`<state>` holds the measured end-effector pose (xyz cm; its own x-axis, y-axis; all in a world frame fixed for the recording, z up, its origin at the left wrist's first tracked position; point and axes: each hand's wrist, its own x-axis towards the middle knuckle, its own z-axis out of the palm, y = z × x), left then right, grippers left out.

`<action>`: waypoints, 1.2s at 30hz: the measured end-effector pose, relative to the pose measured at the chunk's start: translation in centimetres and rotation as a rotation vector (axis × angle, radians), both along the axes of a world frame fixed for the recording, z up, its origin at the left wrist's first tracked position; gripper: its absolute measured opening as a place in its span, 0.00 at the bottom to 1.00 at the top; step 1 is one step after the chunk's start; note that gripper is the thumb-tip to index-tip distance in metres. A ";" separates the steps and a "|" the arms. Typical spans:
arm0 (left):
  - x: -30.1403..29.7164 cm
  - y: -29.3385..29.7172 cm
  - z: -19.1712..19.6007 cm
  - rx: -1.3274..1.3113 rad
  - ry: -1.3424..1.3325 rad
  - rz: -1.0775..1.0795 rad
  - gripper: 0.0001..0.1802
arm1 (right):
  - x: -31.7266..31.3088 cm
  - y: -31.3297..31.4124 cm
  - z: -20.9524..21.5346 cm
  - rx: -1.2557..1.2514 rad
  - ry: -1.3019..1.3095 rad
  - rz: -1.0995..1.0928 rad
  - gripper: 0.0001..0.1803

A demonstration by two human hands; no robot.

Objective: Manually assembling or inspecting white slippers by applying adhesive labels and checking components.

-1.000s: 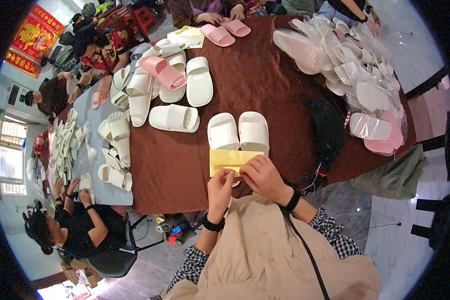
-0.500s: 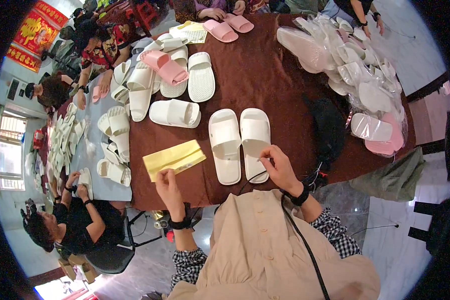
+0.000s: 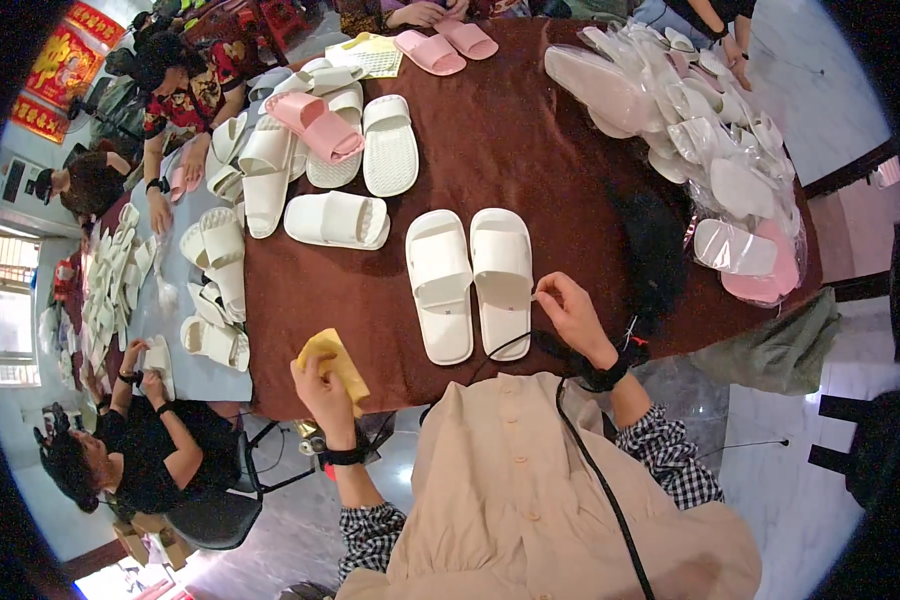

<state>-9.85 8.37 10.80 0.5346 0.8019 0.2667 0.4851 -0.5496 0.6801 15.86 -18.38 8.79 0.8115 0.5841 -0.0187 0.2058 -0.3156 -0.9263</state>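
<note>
Side by side on the brown tablecloth (image 3: 350, 285) in front of me lie two white slippers, the left one (image 3: 444, 325) and the right one (image 3: 501, 255). My left hand (image 3: 322, 402), at the table's front edge, is closed on a yellow paper sheet (image 3: 342, 366), which looks bent and tilted up. My right hand (image 3: 576, 318) is beside the right slipper's outer edge with thumb and forefinger pinched together. Whatever those fingers hold, if anything, is too small to make out. A black cable passes by that slipper's heel.
More white slippers (image 3: 338, 221) and a pink slipper (image 3: 315, 127) are piled back left. Bagged slippers (image 3: 735, 185) heap on the right, near a dark object (image 3: 650, 250). A pink pair (image 3: 431, 53) lies at the far edge. Several people work around the tables.
My left hand has picked the yellow sheet up off the tablecloth and brought it nearer me. My right hand has moved from over the right slipper to its outer edge.
</note>
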 end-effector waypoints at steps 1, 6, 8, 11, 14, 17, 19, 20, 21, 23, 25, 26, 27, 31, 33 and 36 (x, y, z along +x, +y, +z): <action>0.4 -0.3 0.0 -0.001 0.000 0.002 0.17 | 0.1 0.2 -0.1 -0.038 -0.026 0.070 0.08; 2.7 -1.9 0.1 -0.044 0.238 -0.332 0.25 | -0.4 2.9 -1.3 -0.108 -0.079 0.283 0.08; 3.3 -2.6 -1.0 -0.205 0.292 -0.444 0.28 | -0.7 4.5 -1.7 -0.117 -0.130 0.343 0.08; 4.3 -3.7 -2.7 -0.247 0.421 -0.541 0.30 | -0.8 6.8 -3.7 -0.091 -0.189 0.447 0.07; 6.5 -4.6 -2.5 -0.166 0.679 -0.721 0.36 | -0.9 8.2 -6.0 -0.206 -0.279 0.518 0.05; 6.1 -4.7 -5.9 0.031 0.497 -0.789 0.37 | -1.5 9.6 -7.0 -0.255 -0.313 0.620 0.04; 6.1 -5.1 -7.4 0.065 0.495 -0.777 0.37 | -1.8 10.1 -7.2 -0.248 -0.360 0.624 0.04; 6.2 -5.4 -7.8 0.059 0.505 -0.766 0.38 | -1.9 10.2 -7.3 -0.245 -0.404 0.617 0.04; 6.3 -5.6 -8.2 0.053 0.516 -0.756 0.38 | -1.9 10.5 -7.5 -0.245 -0.405 0.622 0.04; 6.3 -5.6 -8.9 0.065 0.485 -0.763 0.40 | -1.8 10.8 -7.7 -0.325 -0.403 0.566 0.05; 6.4 -5.9 -9.2 0.006 0.529 -0.735 0.43 | -1.9 11.0 -8.0 -0.317 -0.410 0.549 0.05; 6.5 -5.9 -9.1 0.005 0.528 -0.734 0.43 | -1.8 11.1 -8.1 -0.308 -0.419 0.529 0.06; 6.6 -6.0 -9.0 0.019 0.499 -0.734 0.42 | -1.7 11.2 -8.1 -0.308 -0.419 0.530 0.06; 6.8 -5.9 -8.9 0.003 0.509 -0.735 0.41 | -1.6 11.8 -7.1 -0.367 -0.412 0.606 0.07; 6.8 -5.9 -8.9 0.015 0.500 -0.736 0.40 | -1.5 12.0 -6.8 -0.395 -0.405 0.640 0.08; 6.6 -6.1 -9.0 0.047 0.483 -0.731 0.39 | -1.4 12.3 -6.7 -0.406 -0.407 0.669 0.08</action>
